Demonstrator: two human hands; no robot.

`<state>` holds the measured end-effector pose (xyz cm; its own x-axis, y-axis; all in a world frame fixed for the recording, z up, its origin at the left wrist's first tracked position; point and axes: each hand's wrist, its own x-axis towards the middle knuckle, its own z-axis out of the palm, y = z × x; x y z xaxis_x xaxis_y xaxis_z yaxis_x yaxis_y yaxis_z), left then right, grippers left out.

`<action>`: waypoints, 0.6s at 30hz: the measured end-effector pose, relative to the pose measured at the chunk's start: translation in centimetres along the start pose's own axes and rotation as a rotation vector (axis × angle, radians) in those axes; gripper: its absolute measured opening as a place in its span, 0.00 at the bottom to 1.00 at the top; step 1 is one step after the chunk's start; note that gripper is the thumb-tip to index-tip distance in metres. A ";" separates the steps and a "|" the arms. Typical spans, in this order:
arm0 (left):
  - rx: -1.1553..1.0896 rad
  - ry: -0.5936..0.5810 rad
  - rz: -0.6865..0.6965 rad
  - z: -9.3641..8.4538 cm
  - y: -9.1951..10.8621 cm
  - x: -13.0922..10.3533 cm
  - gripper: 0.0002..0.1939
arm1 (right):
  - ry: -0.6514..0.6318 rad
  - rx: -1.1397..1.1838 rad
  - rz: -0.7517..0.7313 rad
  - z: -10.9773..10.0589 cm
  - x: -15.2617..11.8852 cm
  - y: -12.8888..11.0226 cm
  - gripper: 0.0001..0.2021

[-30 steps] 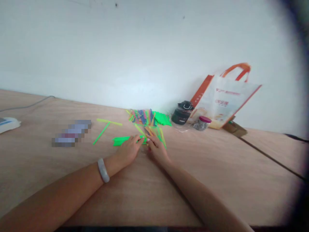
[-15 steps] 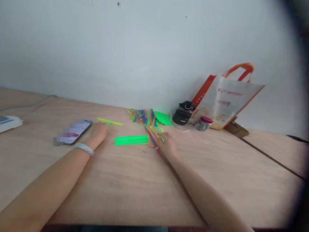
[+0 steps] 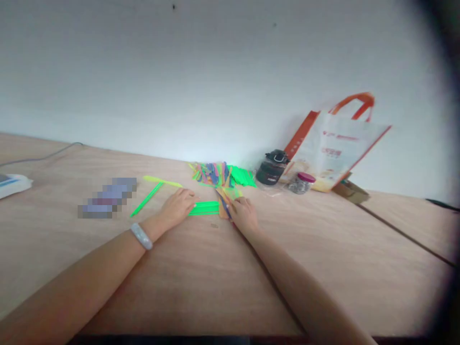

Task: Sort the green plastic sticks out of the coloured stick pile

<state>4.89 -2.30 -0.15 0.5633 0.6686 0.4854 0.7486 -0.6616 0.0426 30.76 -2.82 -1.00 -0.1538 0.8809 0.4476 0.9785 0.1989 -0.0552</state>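
Observation:
My left hand (image 3: 178, 207) is over the left end of a row of bright green thin sticks (image 3: 206, 208), its fingers curled down on them. How many it grips is hidden. Opposite it, my right hand (image 3: 244, 213) has its fingers bent over a small pile of flat orange, purple and yellow strips (image 3: 224, 203) at the right end of the row. The fingers cover part of that pile. Left of my left hand, a flat yellow blade (image 3: 162, 181) and a single green stick (image 3: 146, 199) lie in a T shape on the table.
By the wall lie a heap of multicoloured strips (image 3: 212, 173) and a green bundle (image 3: 242, 176). A black bottle (image 3: 271, 168), a red-lidded jar (image 3: 302, 183), a tote bag (image 3: 341, 148) and a cardboard box (image 3: 350, 190) stand rightward. A blurred phone (image 3: 108, 199) lies left.
My left hand has let go of the green stick beside the yellow blade and moved right to the row of green sticks. My right hand has shifted slightly left over the strips.

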 end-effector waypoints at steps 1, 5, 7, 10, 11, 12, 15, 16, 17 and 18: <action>-0.022 -0.022 0.061 0.3 1.2 0.2 0.13 | -0.011 -0.013 0.015 0.0 0.0 0.0 0.13; -0.057 -0.070 0.119 1.1 3.9 0.6 0.08 | -0.001 -0.017 0.063 0.0 -0.1 0.4 0.12; -0.061 -0.069 0.117 1.2 4.2 0.6 0.08 | 0.007 -0.007 0.068 -0.1 -0.1 0.4 0.11; -0.054 -0.054 0.091 1.2 4.3 0.6 0.09 | 0.022 0.029 0.097 -0.3 -0.1 0.0 0.10; -0.051 -0.053 0.080 1.4 4.4 0.7 0.10 | 0.028 0.052 0.115 -0.4 -0.1 -0.1 0.10; -0.049 -0.058 0.068 1.6 4.4 0.7 0.10 | 0.031 0.082 0.131 -0.4 -0.1 -0.2 0.10; -0.045 -0.087 0.046 2.3 4.4 0.8 0.10 | 0.041 0.212 0.165 -0.5 -0.3 -0.5 0.12; -0.045 -0.091 0.044 2.5 4.4 0.8 0.09 | 0.048 0.261 0.167 -0.4 -0.3 -0.5 0.13; -0.045 -0.088 0.038 2.7 4.4 0.8 0.09 | 0.057 0.310 0.164 -0.4 -0.4 -0.6 0.14; -0.045 -0.079 0.028 2.8 4.3 0.8 0.09 | 0.064 0.356 0.153 -0.4 -0.5 -0.7 0.16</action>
<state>9.56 -3.67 -2.01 0.6106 0.6734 0.4168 0.7169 -0.6936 0.0703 30.21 -3.52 -0.86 0.0103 0.8857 0.4642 0.8787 0.2135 -0.4269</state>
